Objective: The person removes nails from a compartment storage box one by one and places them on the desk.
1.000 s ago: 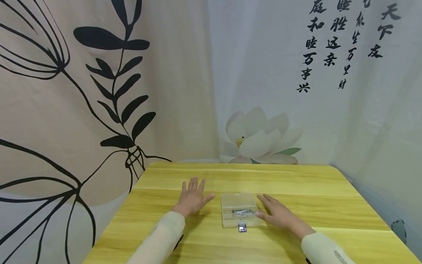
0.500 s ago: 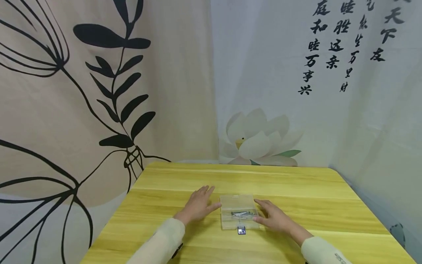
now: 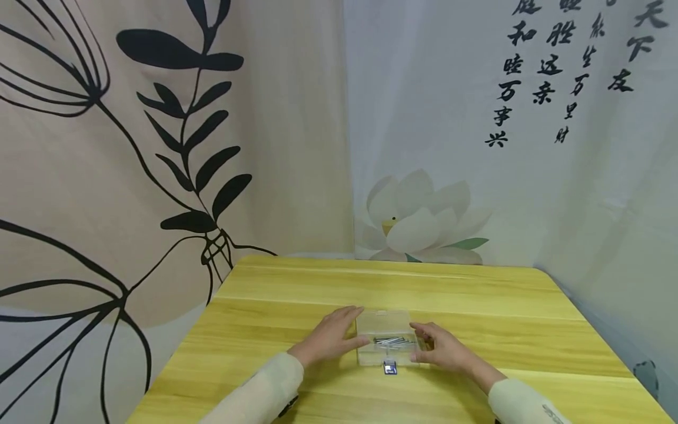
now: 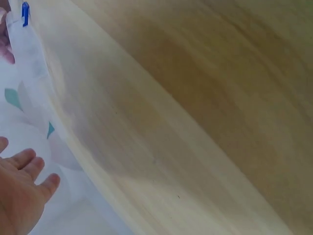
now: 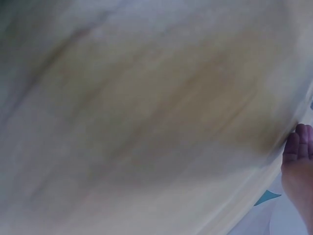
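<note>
A clear plastic box [image 3: 373, 357] lies on the wooden table [image 3: 328, 400], with several thin silver metal rods or nails [image 3: 391, 341] in its middle part. A small blue and white tag [image 3: 390, 367] shows at its front edge. My left hand [image 3: 331, 337] is at the box's left side, fingers extended, thumb tip overlapping the edge. At the right side, my right hand [image 3: 444, 348] has its thumb and fingers spread along the edge, slightly bent. The left wrist view shows the left hand [image 4: 24, 191] with fingers apart; the right wrist view catches part of the right hand [image 5: 298, 166].
Behind the table hangs a pale curtain [image 3: 296, 147] printed with dark plants, a lotus and writing. The table's far edge runs close to it. Light sleeves [image 3: 262, 388] cover both forearms.
My left hand has moved right, from apart on the table up to the box's left side, its fingers coming closer together. The right hand has shifted slightly against the right edge.
</note>
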Demonstrator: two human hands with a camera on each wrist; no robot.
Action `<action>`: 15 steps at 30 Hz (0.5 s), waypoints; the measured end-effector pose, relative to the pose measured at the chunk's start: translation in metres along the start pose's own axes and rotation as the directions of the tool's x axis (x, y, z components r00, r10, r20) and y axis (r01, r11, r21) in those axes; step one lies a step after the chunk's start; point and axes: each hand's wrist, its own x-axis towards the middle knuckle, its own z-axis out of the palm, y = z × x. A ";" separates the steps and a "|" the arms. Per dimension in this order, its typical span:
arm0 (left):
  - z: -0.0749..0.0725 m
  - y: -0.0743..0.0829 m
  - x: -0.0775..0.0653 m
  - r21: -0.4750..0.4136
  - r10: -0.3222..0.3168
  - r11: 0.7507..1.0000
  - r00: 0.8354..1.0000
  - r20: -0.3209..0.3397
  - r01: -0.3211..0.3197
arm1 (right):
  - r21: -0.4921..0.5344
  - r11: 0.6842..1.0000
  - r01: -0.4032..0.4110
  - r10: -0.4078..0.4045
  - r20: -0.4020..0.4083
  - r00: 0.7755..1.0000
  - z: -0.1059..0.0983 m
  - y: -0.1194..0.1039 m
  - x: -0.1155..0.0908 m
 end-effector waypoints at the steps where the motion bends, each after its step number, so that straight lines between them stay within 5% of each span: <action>1: 0.000 0.001 0.000 -0.003 0.004 1.000 1.000 0.001 -0.004 | 0.004 1.000 0.001 -0.001 0.001 1.000 0.000 0.000 0.000; 15: 0.004 0.009 0.007 -0.043 0.031 0.999 0.999 0.011 -0.031 | 0.042 0.999 -0.021 0.022 -0.031 0.999 0.006 0.003 -0.003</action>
